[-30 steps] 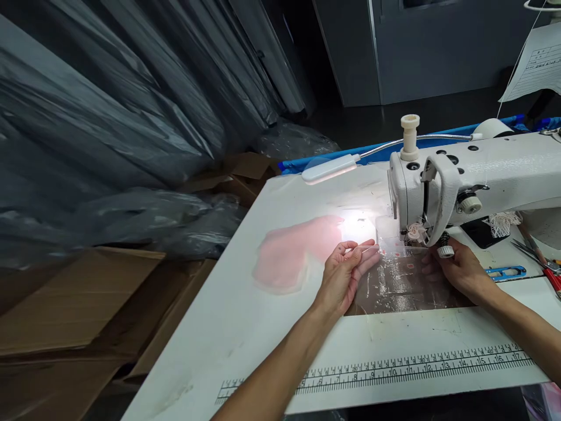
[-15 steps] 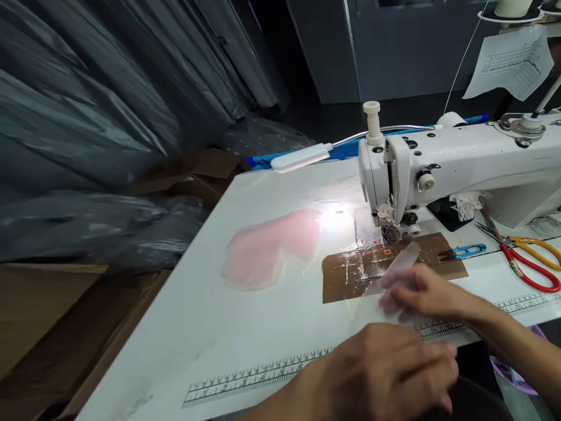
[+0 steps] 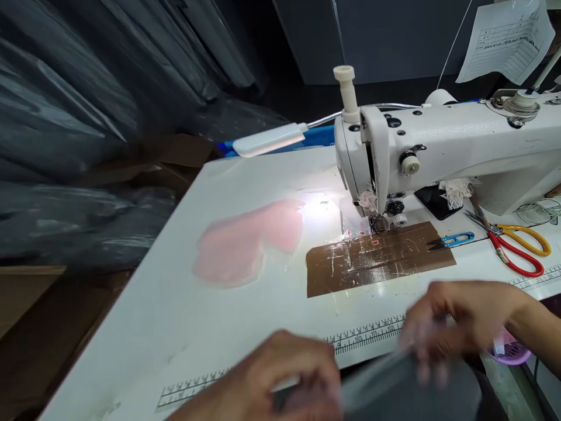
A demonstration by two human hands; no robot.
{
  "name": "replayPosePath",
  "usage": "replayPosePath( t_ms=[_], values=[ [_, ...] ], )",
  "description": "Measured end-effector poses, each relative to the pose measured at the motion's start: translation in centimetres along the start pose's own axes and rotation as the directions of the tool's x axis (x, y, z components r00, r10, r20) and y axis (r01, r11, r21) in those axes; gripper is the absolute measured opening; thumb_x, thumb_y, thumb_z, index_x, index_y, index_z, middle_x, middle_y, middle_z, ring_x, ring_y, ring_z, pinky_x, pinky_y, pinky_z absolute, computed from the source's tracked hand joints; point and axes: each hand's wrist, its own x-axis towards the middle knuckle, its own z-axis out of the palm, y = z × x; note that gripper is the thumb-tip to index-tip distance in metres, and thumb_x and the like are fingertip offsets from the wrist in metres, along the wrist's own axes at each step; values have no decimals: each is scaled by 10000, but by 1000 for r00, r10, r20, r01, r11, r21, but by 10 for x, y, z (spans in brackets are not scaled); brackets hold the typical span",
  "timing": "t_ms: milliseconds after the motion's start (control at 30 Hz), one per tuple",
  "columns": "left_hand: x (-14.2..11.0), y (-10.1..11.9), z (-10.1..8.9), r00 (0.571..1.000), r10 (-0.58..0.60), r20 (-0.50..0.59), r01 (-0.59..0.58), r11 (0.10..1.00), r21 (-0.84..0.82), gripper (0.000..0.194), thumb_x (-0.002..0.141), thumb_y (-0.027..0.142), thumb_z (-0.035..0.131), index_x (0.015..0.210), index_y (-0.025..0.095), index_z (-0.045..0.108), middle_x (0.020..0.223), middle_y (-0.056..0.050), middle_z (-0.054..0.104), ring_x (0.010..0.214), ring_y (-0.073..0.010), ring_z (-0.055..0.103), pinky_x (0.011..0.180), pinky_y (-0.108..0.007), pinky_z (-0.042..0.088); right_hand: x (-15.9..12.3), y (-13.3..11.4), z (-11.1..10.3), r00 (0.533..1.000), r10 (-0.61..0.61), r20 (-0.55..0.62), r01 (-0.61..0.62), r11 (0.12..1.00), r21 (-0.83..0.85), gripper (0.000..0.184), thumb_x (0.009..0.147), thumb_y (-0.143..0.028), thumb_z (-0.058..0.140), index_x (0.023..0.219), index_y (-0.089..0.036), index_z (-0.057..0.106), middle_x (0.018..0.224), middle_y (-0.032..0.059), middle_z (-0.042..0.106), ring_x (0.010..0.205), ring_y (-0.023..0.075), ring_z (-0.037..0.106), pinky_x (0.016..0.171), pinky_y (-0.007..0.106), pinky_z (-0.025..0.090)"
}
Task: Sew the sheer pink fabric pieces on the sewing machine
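A thin, see-through piece of sheer fabric (image 3: 372,377) stretches between my two hands over the table's front edge, blurred by motion. My left hand (image 3: 293,374) is curled closed at its left end, low in the view. At the upper right end, my right hand (image 3: 460,318) has its fingers closed on the fabric; they are smeared by movement. Behind the hands stands a white sewing machine (image 3: 447,149). Brown tape (image 3: 377,257) covers the table in front of its presser foot (image 3: 377,223). Pale pink sheer fabric pieces (image 3: 232,248) lie flat to the left.
Blue thread snips (image 3: 456,240) rest at the tape's right end, beside scissors with red and yellow handles (image 3: 519,251). A printed ruler (image 3: 363,336) runs along the front edge. A lamp (image 3: 269,140) overhangs the white table (image 3: 144,327). A purple basket (image 3: 512,352) sits below right.
The sheer fabric has come away from the brown tape toward me, over the front edge. My right hand has drawn back and right; my left hand has shifted left and taken the fabric.
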Motion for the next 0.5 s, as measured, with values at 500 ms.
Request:
replayPosePath(
  t_ms=[500],
  values=[
    [29, -51, -3, 852, 339, -400, -85, 843, 531, 214, 932, 240, 577, 1106, 230, 700, 1108, -98, 713, 984, -249, 688, 860, -374, 550, 31, -1, -71, 790, -77, -608, -280, 837, -470, 183, 833, -283, 651, 969, -161, 628, 642, -9, 650, 566, 104, 566, 496, 210, 400]
  ],
)
